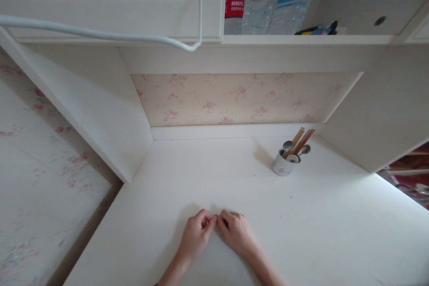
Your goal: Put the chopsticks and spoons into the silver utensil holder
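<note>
My left hand rests on the white tabletop near its front, fingers curled in and nothing visible in them. Beside it lies my right hand, also curled closed with no object showing. The tips of the two thumbs meet or nearly meet between the hands. Farther back on the right stands a white utensil holder with small holes in its side. Wooden chopsticks lean out of it, along with a metal spoon and another spoon. Both hands are well apart from the holder.
Overhead, a shelf carries clear plastic bottles and some small dark items. A white cable hangs in front of the cabinet door. Side panels and a floral back wall enclose the desk.
</note>
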Demonstrator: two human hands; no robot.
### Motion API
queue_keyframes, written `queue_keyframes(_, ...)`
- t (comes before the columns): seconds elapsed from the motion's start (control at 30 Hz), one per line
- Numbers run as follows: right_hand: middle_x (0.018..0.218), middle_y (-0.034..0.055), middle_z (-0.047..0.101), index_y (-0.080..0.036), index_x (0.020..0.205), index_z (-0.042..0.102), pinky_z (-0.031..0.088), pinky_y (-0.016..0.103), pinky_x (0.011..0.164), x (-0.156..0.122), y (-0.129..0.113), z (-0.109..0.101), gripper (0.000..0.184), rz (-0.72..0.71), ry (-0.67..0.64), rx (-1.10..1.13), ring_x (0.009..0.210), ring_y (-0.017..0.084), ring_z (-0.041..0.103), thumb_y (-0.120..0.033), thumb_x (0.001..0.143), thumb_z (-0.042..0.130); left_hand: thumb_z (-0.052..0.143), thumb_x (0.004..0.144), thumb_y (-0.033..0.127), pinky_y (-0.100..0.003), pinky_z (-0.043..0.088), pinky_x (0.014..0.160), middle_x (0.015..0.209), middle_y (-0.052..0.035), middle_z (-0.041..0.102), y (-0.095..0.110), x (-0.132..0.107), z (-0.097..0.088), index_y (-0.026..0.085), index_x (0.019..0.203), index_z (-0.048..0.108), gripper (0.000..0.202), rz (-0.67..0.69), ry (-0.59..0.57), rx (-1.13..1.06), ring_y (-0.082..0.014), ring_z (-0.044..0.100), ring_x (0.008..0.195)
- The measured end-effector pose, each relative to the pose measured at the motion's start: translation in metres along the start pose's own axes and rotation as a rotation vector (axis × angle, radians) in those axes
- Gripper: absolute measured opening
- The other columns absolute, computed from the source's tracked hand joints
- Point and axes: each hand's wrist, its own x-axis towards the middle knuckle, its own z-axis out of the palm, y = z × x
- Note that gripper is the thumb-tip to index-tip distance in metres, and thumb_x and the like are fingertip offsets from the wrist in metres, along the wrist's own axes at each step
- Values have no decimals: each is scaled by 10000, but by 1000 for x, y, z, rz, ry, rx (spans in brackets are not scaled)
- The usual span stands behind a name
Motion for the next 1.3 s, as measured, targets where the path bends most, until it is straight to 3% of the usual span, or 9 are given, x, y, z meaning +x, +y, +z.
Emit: queue_keyframes(1.3, 621, -24, 622, -210, 690, 546, 212, 236, 522, -1, 1, 1, 301, -10, 5, -10, 541, 97, 536, -321, 937, 414, 469, 874, 431, -212, 247, 494, 528, 66, 403, -2, 1, 1, 189, 679, 494, 312, 0, -5, -6, -99, 408, 503)
